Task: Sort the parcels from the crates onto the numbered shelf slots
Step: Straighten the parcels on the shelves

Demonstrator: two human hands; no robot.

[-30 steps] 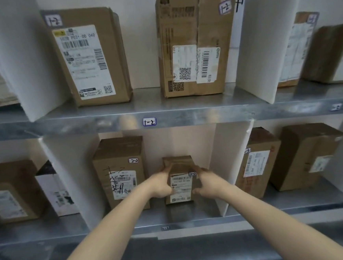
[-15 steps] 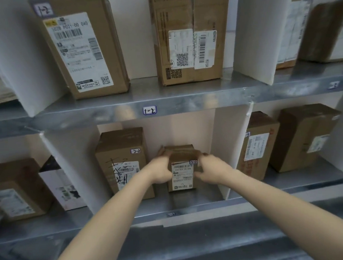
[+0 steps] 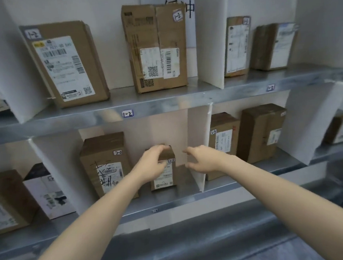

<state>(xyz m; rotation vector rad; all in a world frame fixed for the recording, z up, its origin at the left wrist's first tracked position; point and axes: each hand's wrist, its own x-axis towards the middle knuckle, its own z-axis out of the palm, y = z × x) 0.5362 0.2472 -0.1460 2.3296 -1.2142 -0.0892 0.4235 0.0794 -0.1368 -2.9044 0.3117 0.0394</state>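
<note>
Brown parcel (image 3: pixel 166 180), white label, tagged 2-2; left hand (image 3: pixel 151 166) grips top, right hand (image 3: pixel 204 160) relaxed.

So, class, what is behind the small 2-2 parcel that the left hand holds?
The slot's pale back wall shows above the small parcel. Whatever lies directly behind it is hidden by the parcel and the left hand.

Metal shelf (image 3: pixel 164 104), 2 tiers, white dividers (image 3: pixel 200 148); slot 2-2 holds a tall parcel (image 3: pixel 104 153) and a small parcel (image 3: pixel 165 181) upright.
</note>
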